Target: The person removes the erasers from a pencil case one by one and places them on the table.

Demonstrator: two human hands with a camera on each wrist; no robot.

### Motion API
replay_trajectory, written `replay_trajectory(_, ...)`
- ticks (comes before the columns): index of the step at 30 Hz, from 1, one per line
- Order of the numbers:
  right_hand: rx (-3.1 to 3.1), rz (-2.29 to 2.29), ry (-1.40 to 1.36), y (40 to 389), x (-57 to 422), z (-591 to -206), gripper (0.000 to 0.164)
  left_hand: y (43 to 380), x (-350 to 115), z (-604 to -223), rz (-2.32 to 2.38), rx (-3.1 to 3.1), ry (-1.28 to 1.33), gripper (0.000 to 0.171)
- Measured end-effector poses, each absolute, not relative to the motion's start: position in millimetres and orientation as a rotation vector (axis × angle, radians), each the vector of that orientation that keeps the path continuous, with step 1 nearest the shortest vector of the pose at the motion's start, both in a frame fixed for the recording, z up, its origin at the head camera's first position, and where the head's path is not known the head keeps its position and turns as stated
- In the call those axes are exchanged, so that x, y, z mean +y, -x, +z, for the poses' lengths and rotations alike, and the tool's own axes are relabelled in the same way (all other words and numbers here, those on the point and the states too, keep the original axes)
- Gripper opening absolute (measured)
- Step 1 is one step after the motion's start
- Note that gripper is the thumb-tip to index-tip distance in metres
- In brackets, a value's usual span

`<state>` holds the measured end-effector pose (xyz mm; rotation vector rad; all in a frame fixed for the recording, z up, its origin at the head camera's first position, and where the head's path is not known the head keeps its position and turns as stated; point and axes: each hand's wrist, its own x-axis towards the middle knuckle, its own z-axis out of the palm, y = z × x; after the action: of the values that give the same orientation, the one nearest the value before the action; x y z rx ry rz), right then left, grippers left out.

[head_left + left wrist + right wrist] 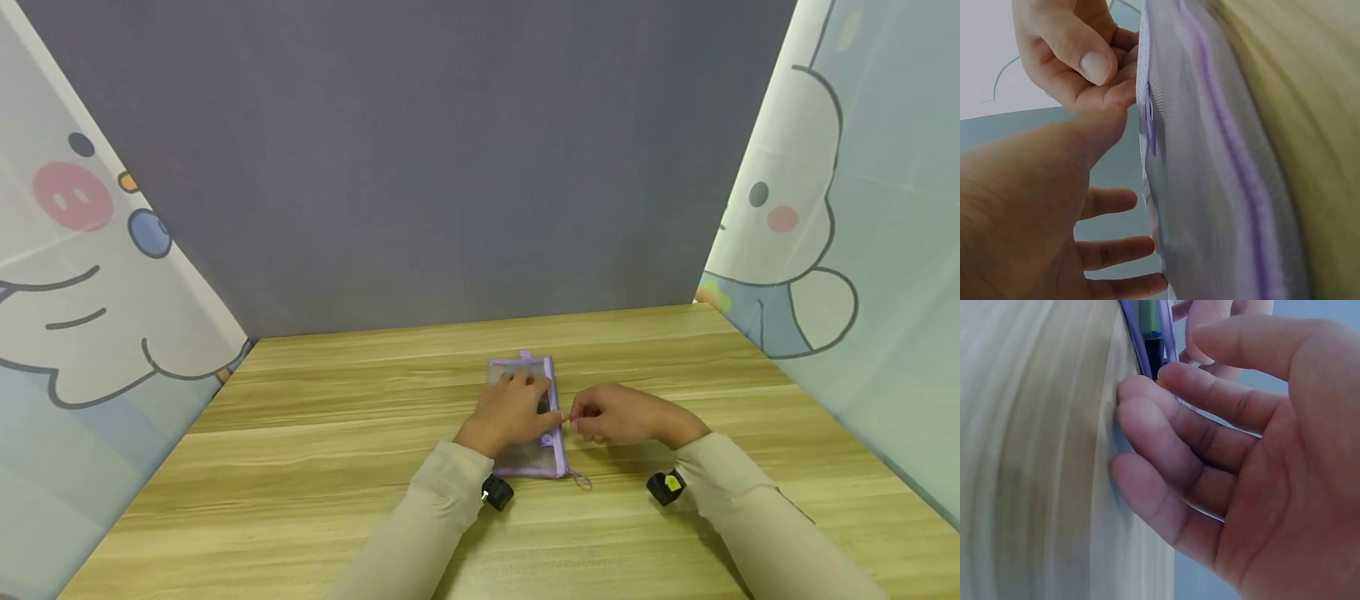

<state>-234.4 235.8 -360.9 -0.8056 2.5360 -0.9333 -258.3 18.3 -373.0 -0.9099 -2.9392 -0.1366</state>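
Observation:
A see-through pouch [525, 458] with purple edging and a zip lies flat on the table. My left hand [510, 410] rests over it with fingers spread, its thumb reaching to the zipped side. In the left wrist view, fingertips touch the pouch's clear face [1185, 187]. Loosely curled, my right hand [622, 414] is beside that side, its fingertips near my left thumb. Between two purple edges [1137, 337] in the right wrist view shows a green and black thing [1152, 337], with my right index fingertip right at its end.
A wood-grain table [300, 467] lies beneath, with a dark grey panel [450, 167] upright at its back. Cartoon-printed sheets [97, 292] hang at both sides. A small purple loop [581, 479] sticks out from the pouch's near corner.

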Motion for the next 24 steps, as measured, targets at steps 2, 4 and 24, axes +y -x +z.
replay_trajectory(2, 2.55, -0.943, 0.792, 235.8, 237.2, -362.6, 0.014, 258.5, 19.1, -373.3, -0.138, -2.941, 0.925, 0.062)
replay_trajectory(4, 2.557, -0.957, 0.792, 237.2, 238.8, -364.2, 0.014, 258.5, 19.6, -373.4, -0.136, -2.944, 0.942, 0.062)
replay_trajectory(24, 2.653, -0.978, 0.762, 243.6, 243.9, -371.0, 0.013, 256.2, 25.2, -373.6, -0.13, -2.943, 1.06, 0.051)
